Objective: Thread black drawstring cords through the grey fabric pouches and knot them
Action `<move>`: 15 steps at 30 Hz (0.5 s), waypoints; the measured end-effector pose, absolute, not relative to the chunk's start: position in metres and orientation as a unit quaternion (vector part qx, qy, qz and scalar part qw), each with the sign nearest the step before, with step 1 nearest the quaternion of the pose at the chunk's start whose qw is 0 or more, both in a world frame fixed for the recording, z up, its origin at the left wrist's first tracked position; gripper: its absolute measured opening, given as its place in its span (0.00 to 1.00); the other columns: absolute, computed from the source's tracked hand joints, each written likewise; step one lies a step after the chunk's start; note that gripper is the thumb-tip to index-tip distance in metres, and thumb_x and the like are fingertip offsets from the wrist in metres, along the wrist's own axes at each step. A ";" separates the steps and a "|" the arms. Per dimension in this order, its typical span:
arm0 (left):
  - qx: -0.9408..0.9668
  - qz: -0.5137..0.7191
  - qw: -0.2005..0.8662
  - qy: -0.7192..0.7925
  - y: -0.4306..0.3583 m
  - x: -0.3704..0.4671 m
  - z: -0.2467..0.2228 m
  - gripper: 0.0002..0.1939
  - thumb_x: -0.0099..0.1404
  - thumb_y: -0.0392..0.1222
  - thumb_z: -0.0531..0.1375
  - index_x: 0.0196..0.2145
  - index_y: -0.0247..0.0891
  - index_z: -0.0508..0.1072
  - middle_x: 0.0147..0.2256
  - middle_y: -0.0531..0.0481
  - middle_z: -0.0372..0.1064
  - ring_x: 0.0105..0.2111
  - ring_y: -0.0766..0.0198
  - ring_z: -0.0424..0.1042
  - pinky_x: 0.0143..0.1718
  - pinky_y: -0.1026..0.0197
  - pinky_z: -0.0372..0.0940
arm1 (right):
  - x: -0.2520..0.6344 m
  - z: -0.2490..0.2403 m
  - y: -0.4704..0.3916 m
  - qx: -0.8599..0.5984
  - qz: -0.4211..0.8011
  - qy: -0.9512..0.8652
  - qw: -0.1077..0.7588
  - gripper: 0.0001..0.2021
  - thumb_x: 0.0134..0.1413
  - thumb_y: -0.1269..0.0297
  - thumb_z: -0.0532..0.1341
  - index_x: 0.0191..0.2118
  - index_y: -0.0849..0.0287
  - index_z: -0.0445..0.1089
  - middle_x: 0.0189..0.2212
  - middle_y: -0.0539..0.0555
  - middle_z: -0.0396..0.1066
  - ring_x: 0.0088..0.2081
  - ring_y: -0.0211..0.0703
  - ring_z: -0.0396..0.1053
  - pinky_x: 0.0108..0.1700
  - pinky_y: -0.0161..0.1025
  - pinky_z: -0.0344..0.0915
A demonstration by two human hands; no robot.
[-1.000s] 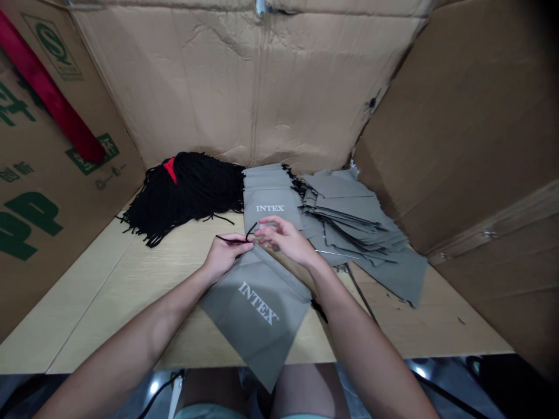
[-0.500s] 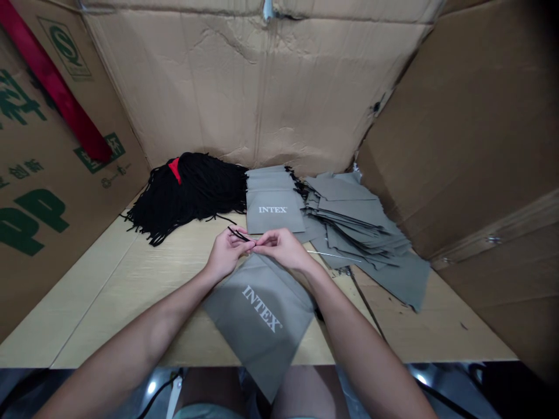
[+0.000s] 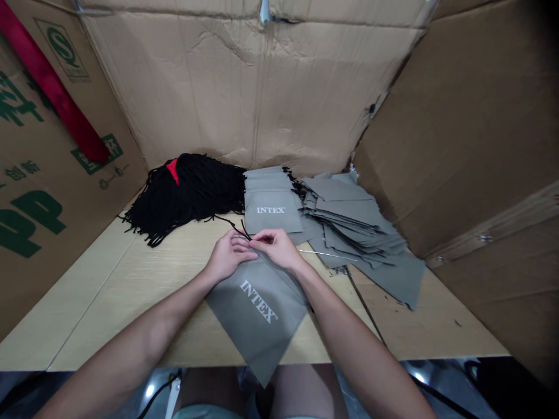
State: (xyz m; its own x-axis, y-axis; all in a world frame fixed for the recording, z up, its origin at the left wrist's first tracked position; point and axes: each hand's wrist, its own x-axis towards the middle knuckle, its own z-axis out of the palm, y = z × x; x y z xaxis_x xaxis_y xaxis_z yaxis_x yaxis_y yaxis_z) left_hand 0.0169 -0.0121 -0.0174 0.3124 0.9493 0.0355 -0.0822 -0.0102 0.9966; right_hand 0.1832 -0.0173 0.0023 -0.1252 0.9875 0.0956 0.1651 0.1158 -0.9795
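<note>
A grey fabric bag (image 3: pixel 257 326) with a white INTEX print lies turned cornerwise, its lower tip hanging over the table's front edge. At its top corner, my left hand (image 3: pixel 229 255) is closed with curled fingers on the fabric. My right hand (image 3: pixel 276 247) pinches beside it, thumb and forefinger on a black cord (image 3: pixel 245 231) whose loose ends stick up between the hands. The exact grip on the cord is partly hidden by the fingers. A thin metal rod (image 3: pixel 329 254) extends rightward from behind my right wrist.
A heap of black cords (image 3: pixel 192 189) with a red tie lies at the back left. Behind my hands is a neat stack of grey bags (image 3: pixel 273 220); more loose grey bags (image 3: pixel 358 215) spread to the right. Cardboard walls (image 3: pixel 218 87) enclose the table (image 3: pixel 105 314) on three sides.
The cord ends have swung from pointing left to standing more upright. My left fingers have curled down onto the bag's corner, and the bag has shifted slightly up.
</note>
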 end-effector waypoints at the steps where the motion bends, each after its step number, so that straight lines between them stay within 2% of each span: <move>1: 0.568 0.418 0.591 0.392 -0.012 0.017 -0.017 0.31 0.41 0.38 0.75 0.39 0.37 0.64 0.28 0.54 0.73 0.28 0.65 0.74 0.34 0.63 0.67 | 0.183 0.003 -0.018 -0.483 0.463 -0.590 0.452 0.12 0.38 0.58 0.70 0.27 0.62 0.76 0.25 0.53 0.76 0.27 0.37 0.69 0.34 0.36 0.64; 4: 0.603 0.353 0.608 0.377 -0.011 0.012 -0.015 0.31 0.43 0.40 0.74 0.42 0.36 0.64 0.23 0.57 0.70 0.25 0.66 0.71 0.29 0.66 0.63 | 0.187 0.008 -0.019 -0.477 0.493 -0.582 0.437 0.14 0.37 0.56 0.71 0.26 0.63 0.75 0.23 0.52 0.75 0.24 0.35 0.66 0.30 0.34 0.62; 8: 0.669 0.230 0.629 0.323 -0.004 -0.004 -0.007 0.25 0.50 0.40 0.70 0.43 0.35 0.66 0.23 0.58 0.68 0.22 0.69 0.67 0.25 0.67 0.56 | 0.191 0.016 -0.022 -0.471 0.565 -0.573 0.363 0.18 0.36 0.54 0.72 0.26 0.64 0.72 0.17 0.49 0.70 0.19 0.31 0.62 0.23 0.30 0.56; 11: 0.736 0.187 0.575 0.305 0.001 -0.016 0.001 0.17 0.56 0.38 0.64 0.43 0.35 0.67 0.27 0.53 0.71 0.27 0.65 0.70 0.30 0.65 0.60 | 0.189 0.015 -0.023 -0.466 0.583 -0.573 0.338 0.17 0.36 0.56 0.73 0.26 0.64 0.71 0.17 0.50 0.71 0.19 0.30 0.64 0.22 0.29 0.56; 15: 0.786 0.251 0.397 0.402 -0.005 -0.013 0.007 0.09 0.63 0.38 0.57 0.42 0.37 0.69 0.35 0.47 0.74 0.37 0.59 0.72 0.43 0.57 0.62 | 0.180 0.006 -0.023 -0.500 0.577 -0.543 0.349 0.14 0.38 0.62 0.73 0.24 0.63 0.68 0.16 0.51 0.72 0.17 0.31 0.65 0.21 0.29 0.61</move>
